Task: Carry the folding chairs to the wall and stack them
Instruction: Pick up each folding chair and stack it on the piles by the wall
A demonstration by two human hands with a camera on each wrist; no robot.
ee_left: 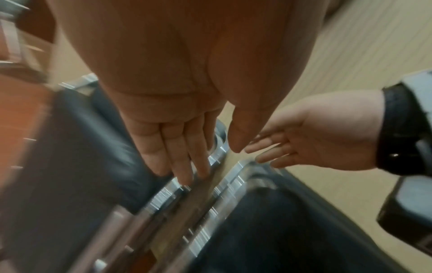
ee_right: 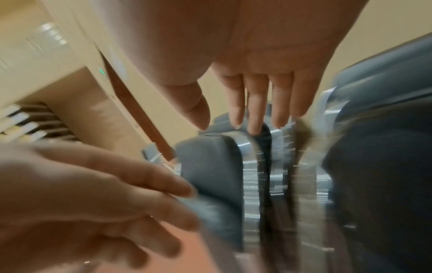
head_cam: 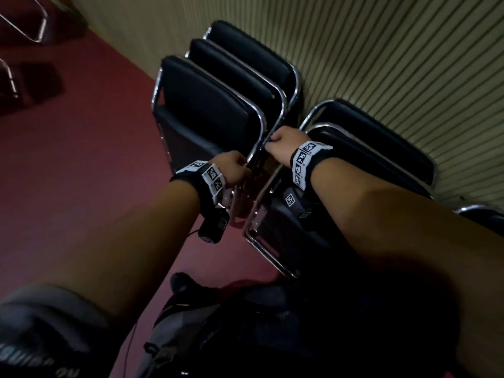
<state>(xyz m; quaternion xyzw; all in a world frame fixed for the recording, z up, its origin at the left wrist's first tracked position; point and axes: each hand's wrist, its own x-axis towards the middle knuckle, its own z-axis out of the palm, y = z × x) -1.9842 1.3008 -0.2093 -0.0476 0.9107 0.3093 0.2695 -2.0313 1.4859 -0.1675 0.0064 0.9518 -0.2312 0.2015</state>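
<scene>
A dark red floor [head_cam: 81,165] is running up to a ribbed beige wall [head_cam: 395,64], and folded black chairs with chrome frames are leaning against that wall in two stacks.

Nearest, both bare forearms are reaching out over the floor, each wearing a wristband with black-and-white markers. The left hand [head_cam: 231,166] is sitting at the right edge of the left stack [head_cam: 218,105]; in the left wrist view its fingers [ee_left: 184,158] are lying straight and together, their tips seeming to touch the chrome tube of the front chair, though blur is making contact hard to confirm. The right hand [head_cam: 283,144] is hovering just beside it, over the gap between the stacks, by the top left corner of the right stack [head_cam: 368,148]; its fingers [ee_right: 254,110] are hanging straight and slightly spread, gripping nothing.

Further off, the left stack is showing three chairs nested upright, the rearmost against the wall. The right stack is showing at least two. At the far left edge of the floor, more chrome chair frames [head_cam: 30,28] are standing well apart.
</scene>
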